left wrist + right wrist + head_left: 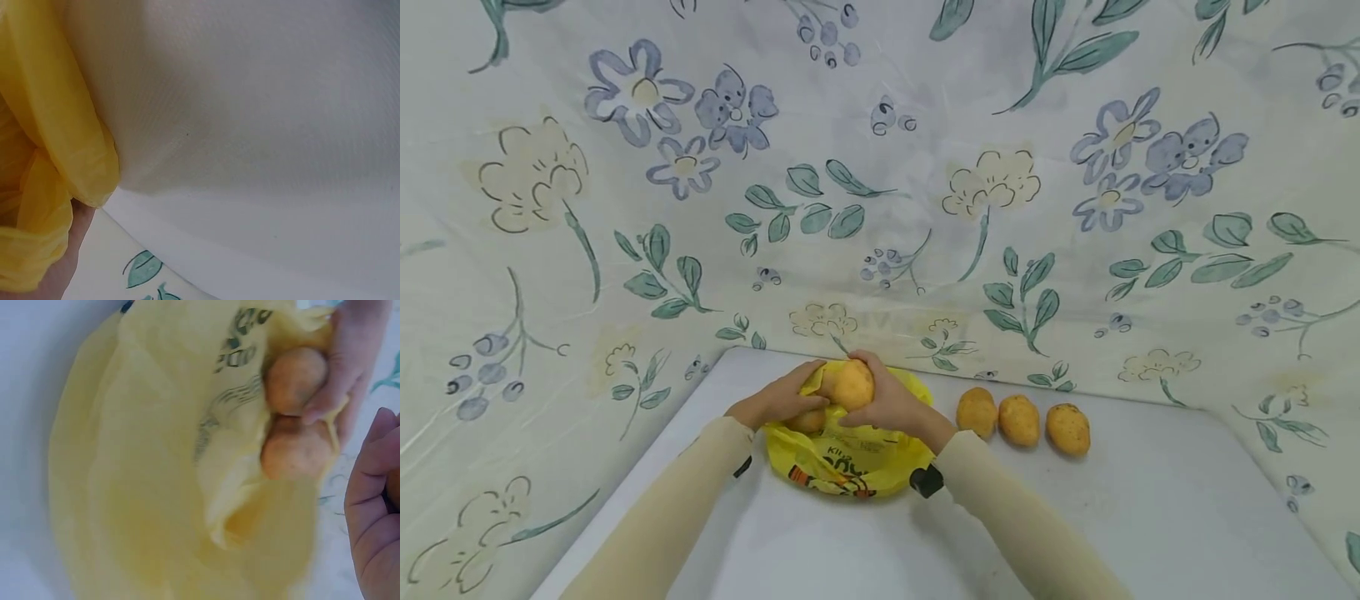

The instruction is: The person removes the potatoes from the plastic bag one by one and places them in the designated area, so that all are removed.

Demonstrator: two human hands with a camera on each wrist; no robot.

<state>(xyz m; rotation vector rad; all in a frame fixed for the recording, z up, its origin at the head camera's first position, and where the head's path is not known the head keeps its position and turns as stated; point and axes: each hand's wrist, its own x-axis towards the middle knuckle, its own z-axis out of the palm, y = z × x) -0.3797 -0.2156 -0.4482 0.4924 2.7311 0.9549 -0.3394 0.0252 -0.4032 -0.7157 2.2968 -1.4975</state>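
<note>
A yellow plastic bag (880, 454) with dark printing lies with its mouth open on the white table. My left hand (784, 397) grips the bag's left rim, thumb on the inner side and fingers outside. Above the mouth, my right hand (895, 403) holds a potato (854, 386), its thumb and fingers curled round it. In the right wrist view, two potatoes, one (295, 380) above the other (297, 450), sit inside the bag beside the left thumb. Folds of yellow plastic hide most of the left hand in the left wrist view.
Three potatoes stand in a row right of the bag: a near one (977, 412), a middle one (1019, 421) and a right one (1068, 430). A floral sheet (910, 208) rises behind the white table (1120, 517) and along its sides.
</note>
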